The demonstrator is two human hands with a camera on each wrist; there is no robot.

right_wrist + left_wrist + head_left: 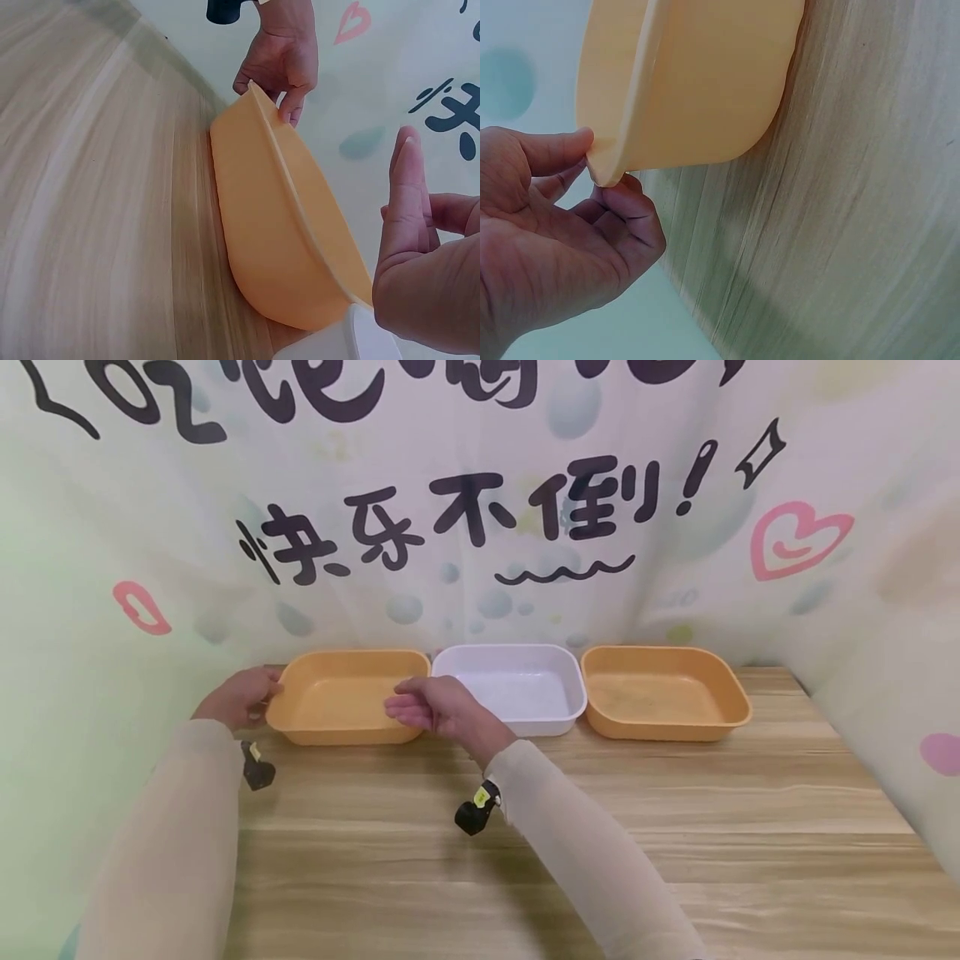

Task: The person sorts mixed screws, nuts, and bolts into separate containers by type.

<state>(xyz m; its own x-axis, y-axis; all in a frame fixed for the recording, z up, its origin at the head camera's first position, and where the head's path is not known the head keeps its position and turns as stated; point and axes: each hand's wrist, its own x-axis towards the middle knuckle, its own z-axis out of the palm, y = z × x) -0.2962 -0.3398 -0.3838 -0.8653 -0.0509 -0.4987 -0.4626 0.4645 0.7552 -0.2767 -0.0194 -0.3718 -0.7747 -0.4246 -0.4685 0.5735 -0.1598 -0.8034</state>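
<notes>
Three basins stand in a row along the back of the table. My left hand (238,697) pinches the left end rim of the left orange basin (348,732), thumb over the edge and curled fingers beneath, as the left wrist view (562,217) shows. Over the right end of that same basin is my right hand (435,703), its fingers straight and nothing held. The white basin (551,727) sits in the middle, partly hidden behind the right hand. In the right wrist view the orange basin (262,247) rests on the table and meets the white one at its near end.
A second orange basin (667,732) stands at the right of the row. Behind the wood-grain table (390,860) hangs a printed cloth (465,602) with dark characters and pink hearts. Light cloth walls border both sides. Each wrist wears a small black camera (477,810).
</notes>
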